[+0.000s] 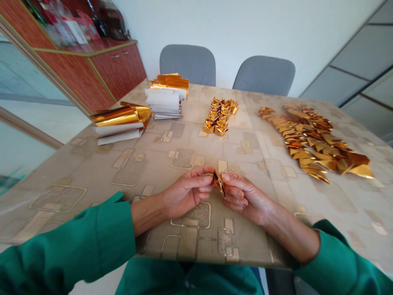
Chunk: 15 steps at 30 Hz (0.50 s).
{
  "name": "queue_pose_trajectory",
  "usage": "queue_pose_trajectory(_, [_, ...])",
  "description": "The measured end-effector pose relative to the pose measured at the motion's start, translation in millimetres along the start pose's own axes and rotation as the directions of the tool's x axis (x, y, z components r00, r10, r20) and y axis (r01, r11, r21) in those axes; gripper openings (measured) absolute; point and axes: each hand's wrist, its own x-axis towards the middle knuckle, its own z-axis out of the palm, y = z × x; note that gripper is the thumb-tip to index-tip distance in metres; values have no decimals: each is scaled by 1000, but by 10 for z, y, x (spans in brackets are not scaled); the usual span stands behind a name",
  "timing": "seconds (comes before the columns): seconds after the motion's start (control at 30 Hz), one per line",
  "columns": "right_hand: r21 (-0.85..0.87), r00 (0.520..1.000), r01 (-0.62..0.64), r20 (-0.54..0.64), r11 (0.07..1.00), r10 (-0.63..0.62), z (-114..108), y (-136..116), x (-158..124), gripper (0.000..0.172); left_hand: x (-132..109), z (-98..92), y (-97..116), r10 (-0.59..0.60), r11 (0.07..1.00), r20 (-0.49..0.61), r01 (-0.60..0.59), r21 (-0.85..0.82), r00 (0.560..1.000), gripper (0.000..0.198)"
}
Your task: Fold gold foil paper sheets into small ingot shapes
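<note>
- From my end I see the foil piece (219, 184) held up above the tabletop (159, 164), between both hands, near the close edge.
- I judge it very light and thin, springy along its folds but easily dented; the shiny face may be slick.
- I'd take it by its edges with fingertips, pressing lightly, since a hard squeeze could flatten it.
- Its long axis slants: one pointed end is up and left, away from the wearer, the other down and right. I can't tell which end is its front.
- The left hand (189, 191) pinches its upper left side between thumb and finger.
- The right hand (242, 193) pinches its right side, thumb on top, other fingers curled beneath.
- Beyond them stand the gold rows (220, 116); the gold pile (319, 141) spreads to the right.
- Leftward lie the near stack (121, 123) and the far stack (166, 100).
</note>
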Motion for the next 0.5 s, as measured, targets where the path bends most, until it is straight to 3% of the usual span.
queue_pose_trajectory(0.33, [-57,998,51,-40,997,-53,8,20,5,33,-19,16,-4,-2,1000,-19,2,11,1000,24])
queue_pose_trajectory(0.5, [-4,1000,24,13,1000,-24,-13,46,-3,33,-27,33,-2,-30,999,21,30,-19,999,24])
